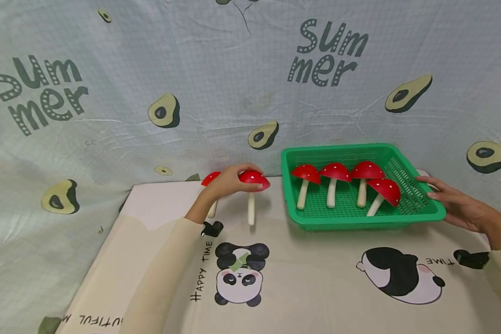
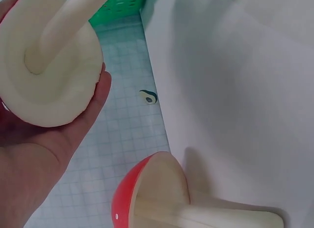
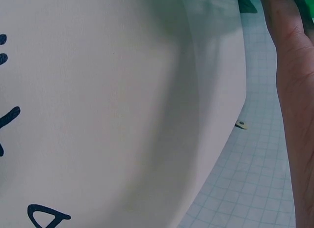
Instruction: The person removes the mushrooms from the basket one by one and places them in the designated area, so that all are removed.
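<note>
while the left hand pinches one mushroom by its cap near the far edge of the table, a loosened hold could drop it, and the right hand, its grip unclear, could tip the basket by pressing its right rim.

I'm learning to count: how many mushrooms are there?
6: four mushrooms in the basket, one in the left hand, one on the table, partly hidden behind that hand.

From afar I had a spotted red mushroom stem-down in the left fingers, the green basket touching the right fingers.
</note>
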{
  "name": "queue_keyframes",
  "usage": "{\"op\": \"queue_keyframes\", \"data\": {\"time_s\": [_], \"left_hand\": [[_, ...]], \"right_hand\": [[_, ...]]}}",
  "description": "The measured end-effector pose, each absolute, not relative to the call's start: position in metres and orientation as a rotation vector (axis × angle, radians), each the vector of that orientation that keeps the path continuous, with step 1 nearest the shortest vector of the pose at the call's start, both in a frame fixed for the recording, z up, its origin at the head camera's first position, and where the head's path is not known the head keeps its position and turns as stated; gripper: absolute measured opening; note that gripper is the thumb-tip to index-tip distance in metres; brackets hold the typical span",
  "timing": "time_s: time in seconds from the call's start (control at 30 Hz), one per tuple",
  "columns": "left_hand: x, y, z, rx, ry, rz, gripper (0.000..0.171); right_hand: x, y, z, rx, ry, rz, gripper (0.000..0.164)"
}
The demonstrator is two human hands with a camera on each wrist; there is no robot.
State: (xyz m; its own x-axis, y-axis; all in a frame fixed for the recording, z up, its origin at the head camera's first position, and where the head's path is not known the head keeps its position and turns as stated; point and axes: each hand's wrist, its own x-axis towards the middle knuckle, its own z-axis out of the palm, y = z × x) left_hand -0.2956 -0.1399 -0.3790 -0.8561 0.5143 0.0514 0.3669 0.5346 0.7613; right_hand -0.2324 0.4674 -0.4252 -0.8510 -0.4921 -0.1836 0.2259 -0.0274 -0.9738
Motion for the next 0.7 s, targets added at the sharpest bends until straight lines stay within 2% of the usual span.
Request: {"op": "queue_keyframes", "data": {"time_s": [0.7], "left_hand": [[-0.307,-0.14,-0.378,0.741,2.527,1.209,0.046]], "right_hand": [[-0.233,0.467,-0.426,-0.251,1.786,-1.924,0.05]]}}
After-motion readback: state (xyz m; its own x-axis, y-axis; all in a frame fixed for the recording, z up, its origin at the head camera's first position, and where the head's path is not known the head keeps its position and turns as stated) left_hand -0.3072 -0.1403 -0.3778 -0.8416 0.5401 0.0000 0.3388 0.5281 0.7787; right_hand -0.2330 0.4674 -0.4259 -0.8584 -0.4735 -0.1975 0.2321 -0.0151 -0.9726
